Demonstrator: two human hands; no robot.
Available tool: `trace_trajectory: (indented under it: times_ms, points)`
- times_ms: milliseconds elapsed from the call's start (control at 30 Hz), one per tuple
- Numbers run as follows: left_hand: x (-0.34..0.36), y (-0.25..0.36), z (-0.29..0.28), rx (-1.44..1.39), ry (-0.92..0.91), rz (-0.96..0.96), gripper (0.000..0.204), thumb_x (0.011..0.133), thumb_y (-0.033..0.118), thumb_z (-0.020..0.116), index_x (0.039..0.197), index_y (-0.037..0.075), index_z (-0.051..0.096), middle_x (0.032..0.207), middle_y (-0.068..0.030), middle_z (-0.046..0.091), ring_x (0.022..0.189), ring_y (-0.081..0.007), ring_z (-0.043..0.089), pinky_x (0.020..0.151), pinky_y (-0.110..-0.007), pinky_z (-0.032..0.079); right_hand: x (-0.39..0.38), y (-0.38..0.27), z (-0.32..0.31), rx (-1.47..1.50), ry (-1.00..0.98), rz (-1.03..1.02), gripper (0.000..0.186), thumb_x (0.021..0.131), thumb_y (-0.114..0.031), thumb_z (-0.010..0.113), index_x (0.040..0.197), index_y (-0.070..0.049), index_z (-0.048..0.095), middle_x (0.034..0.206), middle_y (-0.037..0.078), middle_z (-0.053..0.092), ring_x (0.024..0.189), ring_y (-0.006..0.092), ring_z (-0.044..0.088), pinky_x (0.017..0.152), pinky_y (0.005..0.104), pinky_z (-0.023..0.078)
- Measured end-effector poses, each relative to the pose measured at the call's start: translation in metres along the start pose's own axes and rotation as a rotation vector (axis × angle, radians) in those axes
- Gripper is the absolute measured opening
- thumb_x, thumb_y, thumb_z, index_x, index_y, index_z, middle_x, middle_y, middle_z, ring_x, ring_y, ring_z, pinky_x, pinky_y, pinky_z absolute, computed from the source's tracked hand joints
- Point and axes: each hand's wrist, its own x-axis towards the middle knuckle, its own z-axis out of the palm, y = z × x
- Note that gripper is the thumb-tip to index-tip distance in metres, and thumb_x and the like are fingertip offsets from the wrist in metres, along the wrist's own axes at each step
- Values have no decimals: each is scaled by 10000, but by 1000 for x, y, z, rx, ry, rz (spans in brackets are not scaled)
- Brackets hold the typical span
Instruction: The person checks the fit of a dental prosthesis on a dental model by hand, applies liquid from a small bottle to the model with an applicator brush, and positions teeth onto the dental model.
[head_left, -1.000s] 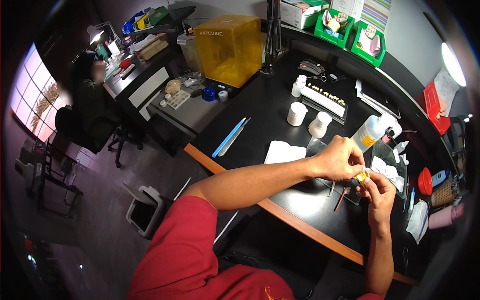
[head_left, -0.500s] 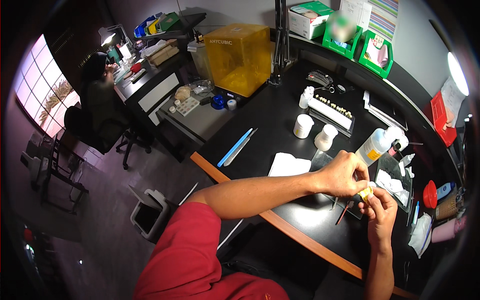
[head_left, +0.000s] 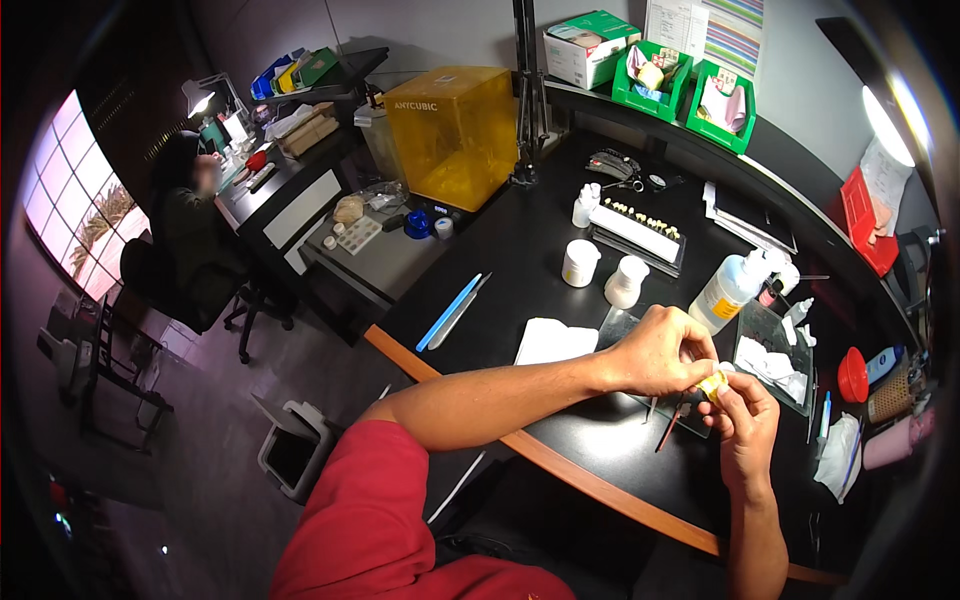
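Note:
My left hand point(head_left: 661, 350) and my right hand point(head_left: 744, 425) meet over the glass slab at the right of the black desk, their fingers pinched on a small yellow and white object point(head_left: 712, 386), too small to make out clearly. Below them lie a thin brush point(head_left: 668, 432) and other slender tools. Just behind stands a large clear bottle point(head_left: 722, 292) with a yellow label. Left of it are two white pots point(head_left: 625, 282). A folded white paper point(head_left: 552, 340) lies beside my left forearm, and crumpled white tissue point(head_left: 770, 366) lies on a dark tray to the right.
A tooth shade rack point(head_left: 636, 232), blue and grey tools point(head_left: 452, 312) and a red bowl point(head_left: 852, 374) sit on the desk. Behind are an amber box point(head_left: 448, 139) and green bins point(head_left: 720, 104). A co-worker point(head_left: 185, 230) sits at another desk, left. A bin point(head_left: 288, 450) stands beside my desk.
My hands stay together on the small yellow object with only slight shifts of the fingers. The whole view shifts a little as my head moves. The co-worker's head and hands move slightly.

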Motion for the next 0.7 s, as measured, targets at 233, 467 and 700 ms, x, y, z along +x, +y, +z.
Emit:
trace_trajectory:
  times_ms: [233,467,700]
  points:
    - [2,4,1,-238,-114,-167,151,919,51,721,995,-74,760,840,-127,774,729,-116,733,674,-265,592,-3,5,0,-156,29,-147,208,1017,-81,676,1180,45,706,967,100,754,779,126,720,677,245,580]
    - [8,-1,-7,-444,-208,-277,236,1005,106,716,1153,-78,716,1023,-157,766,861,-174,753,781,-300,643,5,0,6,-275,103,-317,208,1024,-104,692,1157,49,740,931,85,770,769,109,715,677,241,577]
    - [13,-3,-5,-555,-197,-393,260,1019,82,657,1183,-117,692,1049,-209,755,897,-239,775,818,-323,666,8,-2,-6,-145,41,-177,256,1047,-151,680,1193,52,735,968,104,778,783,99,727,677,229,598]
